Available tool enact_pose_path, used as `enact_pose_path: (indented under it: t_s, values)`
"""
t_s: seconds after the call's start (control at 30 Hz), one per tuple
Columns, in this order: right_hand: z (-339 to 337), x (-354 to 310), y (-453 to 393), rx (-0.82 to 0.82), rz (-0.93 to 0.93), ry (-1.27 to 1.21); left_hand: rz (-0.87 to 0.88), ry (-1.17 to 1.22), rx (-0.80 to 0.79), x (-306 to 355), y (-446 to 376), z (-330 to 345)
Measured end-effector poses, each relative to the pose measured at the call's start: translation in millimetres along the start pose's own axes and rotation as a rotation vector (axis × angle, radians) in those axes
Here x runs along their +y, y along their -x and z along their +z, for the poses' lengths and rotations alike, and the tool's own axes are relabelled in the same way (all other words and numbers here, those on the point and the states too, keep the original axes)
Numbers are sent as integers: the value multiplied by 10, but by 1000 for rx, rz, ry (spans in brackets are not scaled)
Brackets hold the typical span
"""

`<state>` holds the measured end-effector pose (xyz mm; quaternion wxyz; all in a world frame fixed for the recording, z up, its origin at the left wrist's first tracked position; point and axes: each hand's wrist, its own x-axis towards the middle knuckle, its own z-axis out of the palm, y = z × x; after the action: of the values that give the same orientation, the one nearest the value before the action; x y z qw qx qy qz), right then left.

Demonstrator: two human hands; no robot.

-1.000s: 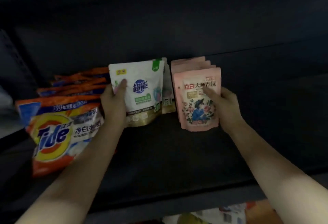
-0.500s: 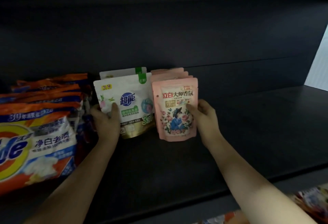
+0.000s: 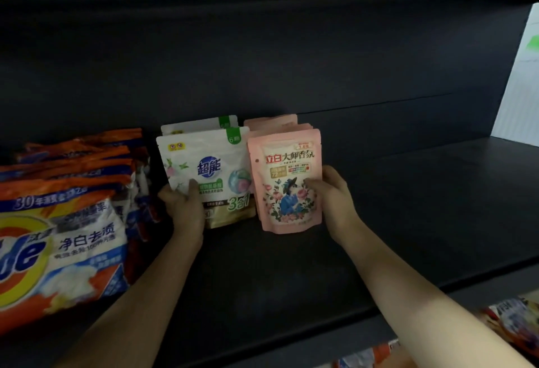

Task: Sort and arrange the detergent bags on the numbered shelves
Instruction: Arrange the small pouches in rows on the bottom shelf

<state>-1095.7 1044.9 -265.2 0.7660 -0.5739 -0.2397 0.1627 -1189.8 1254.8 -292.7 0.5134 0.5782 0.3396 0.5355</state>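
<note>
A: From the head view, what's on the dark shelf (image 3: 408, 221)?

B: Three kinds of detergent bags, standing in rows front to back. At the left, orange Tide bags (image 3: 58, 245), the front one large and leaning forward. In the middle, a white pouch (image 3: 210, 169) with blue characters and a green corner tab, with at least one like it right behind. Just beside it on the right, a pink pouch (image 3: 287, 181) printed with flowers and a figure in blue, leading a row of pink pouches (image 3: 274, 122) behind it.

A: And the hands?

B: The left hand (image 3: 183, 207) holds the white pouch at its lower left corner, thumb laid over the front. The right hand (image 3: 332, 195) grips the pink pouch by its right edge, thumb on the front face. Both pouches are upright with their bases on the shelf; they stand side by side, though in this dim light I can't tell whether they touch.

A: Anything else?

B: Colourful packages (image 3: 513, 324) on a lower level at the bottom right, blurred. A pale panel (image 3: 522, 90) at the far right edge.
</note>
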Motion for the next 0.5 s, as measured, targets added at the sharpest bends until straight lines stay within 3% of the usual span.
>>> enact_pose_path:
  t_s: [0.2, 0.3, 0.5]
  values:
    - [8, 34, 29, 7, -9, 157, 173, -156, 83, -146, -14, -152]
    - [-23, 27, 49, 1, 21, 259, 220, -345, 69, -189, 52, -247]
    - [-290, -162, 277, -1, 24, 637, -6, -778, -6, 142, 624, -377]
